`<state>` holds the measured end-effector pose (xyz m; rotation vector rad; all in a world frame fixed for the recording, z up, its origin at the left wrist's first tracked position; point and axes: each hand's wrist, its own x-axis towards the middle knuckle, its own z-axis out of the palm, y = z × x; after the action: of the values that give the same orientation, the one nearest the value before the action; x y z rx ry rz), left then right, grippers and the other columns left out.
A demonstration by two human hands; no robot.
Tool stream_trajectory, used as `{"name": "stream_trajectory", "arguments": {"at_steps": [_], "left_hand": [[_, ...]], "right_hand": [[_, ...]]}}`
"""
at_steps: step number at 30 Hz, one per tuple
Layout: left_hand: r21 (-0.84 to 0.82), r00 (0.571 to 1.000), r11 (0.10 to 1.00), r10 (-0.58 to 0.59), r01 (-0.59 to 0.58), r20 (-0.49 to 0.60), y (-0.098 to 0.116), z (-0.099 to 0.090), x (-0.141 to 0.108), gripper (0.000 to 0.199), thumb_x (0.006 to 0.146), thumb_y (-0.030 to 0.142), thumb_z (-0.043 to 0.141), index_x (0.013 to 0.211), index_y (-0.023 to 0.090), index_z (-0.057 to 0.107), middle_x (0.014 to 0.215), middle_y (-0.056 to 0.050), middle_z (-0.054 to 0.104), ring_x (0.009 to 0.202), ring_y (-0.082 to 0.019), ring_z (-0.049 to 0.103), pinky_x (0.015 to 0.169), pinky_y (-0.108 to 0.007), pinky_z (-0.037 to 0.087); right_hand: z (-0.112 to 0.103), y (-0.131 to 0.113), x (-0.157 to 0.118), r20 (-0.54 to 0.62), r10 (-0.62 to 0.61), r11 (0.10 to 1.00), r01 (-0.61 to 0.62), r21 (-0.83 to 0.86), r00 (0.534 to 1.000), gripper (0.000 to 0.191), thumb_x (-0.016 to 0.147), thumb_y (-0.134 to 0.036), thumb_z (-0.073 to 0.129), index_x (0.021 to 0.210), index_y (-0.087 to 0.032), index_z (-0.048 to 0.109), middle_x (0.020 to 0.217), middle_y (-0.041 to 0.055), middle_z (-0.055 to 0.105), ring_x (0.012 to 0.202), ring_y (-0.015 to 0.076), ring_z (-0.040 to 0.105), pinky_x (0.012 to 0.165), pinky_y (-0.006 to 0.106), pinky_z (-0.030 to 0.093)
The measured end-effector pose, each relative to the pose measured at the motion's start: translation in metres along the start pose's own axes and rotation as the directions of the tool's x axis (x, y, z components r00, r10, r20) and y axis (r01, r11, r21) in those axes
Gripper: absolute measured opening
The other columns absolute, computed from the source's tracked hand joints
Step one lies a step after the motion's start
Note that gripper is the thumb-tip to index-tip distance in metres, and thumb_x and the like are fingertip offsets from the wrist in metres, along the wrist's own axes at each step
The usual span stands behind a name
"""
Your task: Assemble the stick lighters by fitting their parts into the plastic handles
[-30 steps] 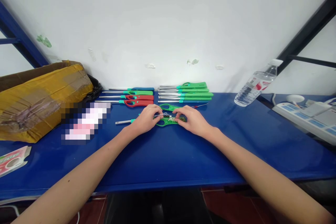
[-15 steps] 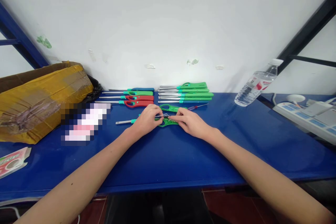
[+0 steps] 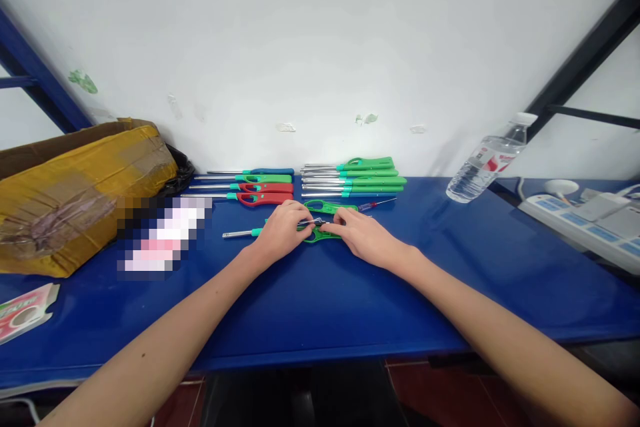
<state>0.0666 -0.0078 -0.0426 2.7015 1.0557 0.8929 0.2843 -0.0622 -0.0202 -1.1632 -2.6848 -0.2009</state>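
Between my fingertips is a small dark lighter part with a thin pale wire (image 3: 318, 221). My left hand (image 3: 281, 233) is closed on its left side, and my right hand (image 3: 367, 235) pinches its right end. Beneath lies an opened lighter: its green handle shell (image 3: 325, 235) shows under my fingers, and its metal tube with a teal collar (image 3: 239, 234) sticks out left of my left hand. A second green shell half (image 3: 327, 207) rests just behind the hands. Beside it is a small screwdriver (image 3: 369, 206) with a clear, reddish-purple handle. My fingers cover part of the lighter's inside.
Stick lighters (image 3: 265, 187) in blue, green and red lie at back left, and several green ones (image 3: 375, 173) at back right. A taped carton (image 3: 90, 193) stands left. On the right are a leaning water bottle (image 3: 487, 160) and a power strip (image 3: 575, 220) on the blue table (image 3: 310, 307).
Both hands stay at the same lighter. The fingers have shifted slightly around the dark part, and the lighter's tube has moved a touch to the right.
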Motion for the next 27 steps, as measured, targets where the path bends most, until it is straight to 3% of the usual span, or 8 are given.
{"name": "stream_trajectory", "arguments": {"at_steps": [6, 15, 21, 27], "left_hand": [[0.002, 1.000, 1.000, -0.012, 0.012, 0.010, 0.000, 0.000, 0.000, 0.005, 0.083, 0.018, 0.065, 0.083, 0.017, 0.069, 0.092, -0.007, 0.069, 0.095, -0.024, 0.059, 0.087, -0.038, 0.049], [-0.008, 0.990, 1.000, 0.012, -0.011, 0.138, -0.004, -0.030, 0.000, 0.013, 0.083, 0.019, 0.057, 0.083, 0.019, 0.070, 0.098, -0.007, 0.071, 0.096, -0.024, 0.062, 0.087, -0.037, 0.049], [-0.004, 0.987, 0.999, -0.048, 0.049, 0.152, -0.004, -0.027, 0.000, 0.013, 0.076, 0.011, 0.059, 0.080, 0.019, 0.068, 0.094, -0.005, 0.070, 0.094, -0.024, 0.063, 0.087, -0.035, 0.048], [-0.036, 0.988, 0.999, -0.016, 0.022, 0.151, -0.007, -0.028, 0.000, 0.010, 0.083, 0.018, 0.057, 0.082, 0.019, 0.067, 0.094, -0.005, 0.070, 0.092, -0.023, 0.062, 0.085, -0.035, 0.047]], "right_hand": [[0.000, -0.003, 0.000, 0.052, -0.001, 0.999, 0.002, -0.036, 0.999, 0.044, 0.095, -0.007, 0.038, 0.131, -0.023, 0.056, 0.098, 0.0093, 0.052, 0.089, 0.0198, 0.047, 0.076, 0.033, 0.045], [0.001, -0.002, 0.000, 0.046, -0.016, 0.998, 0.019, -0.060, 0.999, 0.047, 0.092, -0.004, 0.038, 0.131, -0.023, 0.055, 0.099, 0.0104, 0.052, 0.089, 0.0206, 0.045, 0.075, 0.034, 0.045], [0.003, -0.001, 0.000, 0.028, -0.013, 0.999, 0.014, -0.050, 1.000, 0.045, 0.093, -0.005, 0.039, 0.129, -0.023, 0.058, 0.097, 0.0091, 0.053, 0.085, 0.0189, 0.045, 0.073, 0.031, 0.044], [0.005, 0.001, 0.000, -0.002, -0.023, 0.999, 0.023, -0.043, 1.000, 0.043, 0.094, -0.007, 0.040, 0.128, -0.024, 0.060, 0.095, 0.0090, 0.054, 0.085, 0.0191, 0.046, 0.071, 0.032, 0.045]]}}
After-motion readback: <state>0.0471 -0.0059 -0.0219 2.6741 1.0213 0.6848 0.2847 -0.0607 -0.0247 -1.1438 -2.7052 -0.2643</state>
